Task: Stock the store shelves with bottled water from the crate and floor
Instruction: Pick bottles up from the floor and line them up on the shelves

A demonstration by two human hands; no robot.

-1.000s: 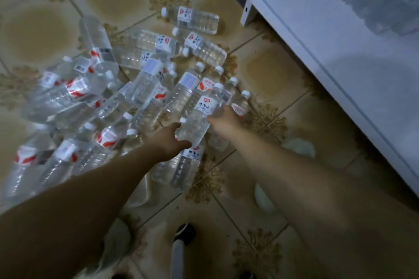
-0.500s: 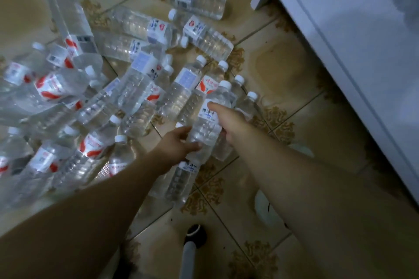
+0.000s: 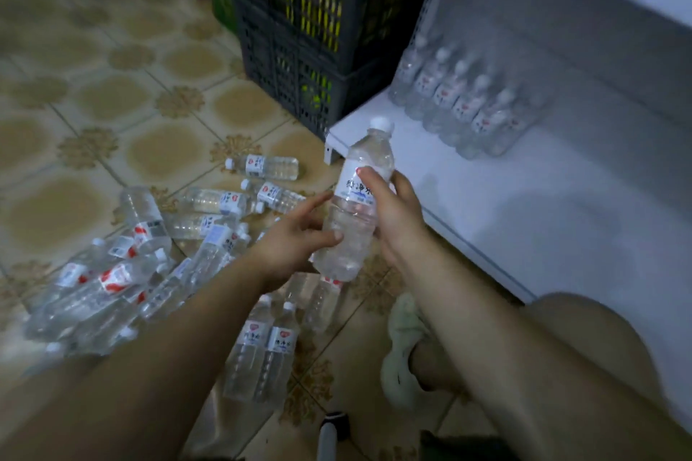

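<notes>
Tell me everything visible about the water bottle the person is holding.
The water bottle is clear ribbed plastic, apparently full, with a white cap and a white label bearing dark characters. It is held off the floor, nearly upright, cap tilted toward the shelf. The right hand grips it around the label; the left hand holds its lower body, thumb in front.

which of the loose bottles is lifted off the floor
The bottle in the right hand, cap up; all the other bottles lie on their sides on the floor.
</notes>
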